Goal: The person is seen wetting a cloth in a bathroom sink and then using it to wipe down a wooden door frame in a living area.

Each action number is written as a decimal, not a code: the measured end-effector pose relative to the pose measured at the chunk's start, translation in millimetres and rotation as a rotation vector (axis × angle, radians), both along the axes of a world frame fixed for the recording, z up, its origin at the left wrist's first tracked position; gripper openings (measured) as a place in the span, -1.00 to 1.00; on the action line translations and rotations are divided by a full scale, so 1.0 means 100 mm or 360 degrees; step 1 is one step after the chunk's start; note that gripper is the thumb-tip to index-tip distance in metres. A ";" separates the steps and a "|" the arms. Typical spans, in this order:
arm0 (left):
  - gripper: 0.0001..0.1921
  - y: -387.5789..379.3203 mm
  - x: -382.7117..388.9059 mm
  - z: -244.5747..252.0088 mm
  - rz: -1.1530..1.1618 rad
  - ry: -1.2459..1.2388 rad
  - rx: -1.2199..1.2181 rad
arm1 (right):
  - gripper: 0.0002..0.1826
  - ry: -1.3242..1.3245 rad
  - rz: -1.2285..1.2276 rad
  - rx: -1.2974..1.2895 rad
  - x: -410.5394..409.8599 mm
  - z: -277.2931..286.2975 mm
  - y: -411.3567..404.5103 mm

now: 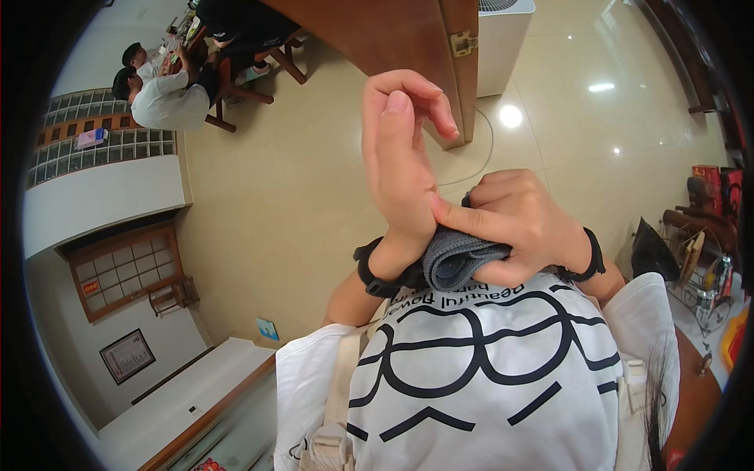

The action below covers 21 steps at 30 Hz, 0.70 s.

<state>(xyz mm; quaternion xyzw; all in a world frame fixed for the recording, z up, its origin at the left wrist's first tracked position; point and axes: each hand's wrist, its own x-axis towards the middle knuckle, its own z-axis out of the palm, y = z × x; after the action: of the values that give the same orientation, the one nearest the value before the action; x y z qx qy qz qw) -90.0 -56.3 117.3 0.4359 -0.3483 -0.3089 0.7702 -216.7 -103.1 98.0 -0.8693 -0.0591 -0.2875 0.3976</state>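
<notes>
Before my chest, my left hand [400,159] is raised with its fingers curled over and apart, and nothing is in them. A black strap [383,274] goes around the left wrist. My right hand [518,224] grips a folded dark grey cloth [456,256] beside that wrist, and its index finger touches the base of my left palm. Another black band [589,253] circles the right wrist. Whether the cloth is joined to the left strap cannot be told.
A wooden door [412,35] with a brass hinge stands ahead, beside a white appliance [503,53] and a thin cable [490,147] on the tiled floor. Several people sit on wooden stools at the upper left. At the right, a wire rack [701,282] holds assorted items.
</notes>
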 end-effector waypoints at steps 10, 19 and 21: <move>-0.74 -0.06 0.06 -0.01 -0.0164 0.0017 -0.0055 | -0.36 0.0041 -0.0014 0.0040 0.01 0.05 -0.02; -0.60 0.04 0.03 -0.02 -0.0253 0.0161 0.0068 | -0.33 0.0003 0.0108 0.0039 0.01 0.08 -0.08; -0.55 0.05 0.07 -0.02 -0.0266 0.0228 0.0099 | -0.32 0.0024 0.0125 0.0023 0.01 0.10 -0.09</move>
<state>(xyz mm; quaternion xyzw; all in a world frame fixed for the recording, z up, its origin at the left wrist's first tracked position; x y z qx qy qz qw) -83.4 -51.6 115.8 0.4059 -0.3176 -0.4130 0.7508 -216.0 -112.1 107.9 -0.8657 -0.0880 -0.2655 0.4152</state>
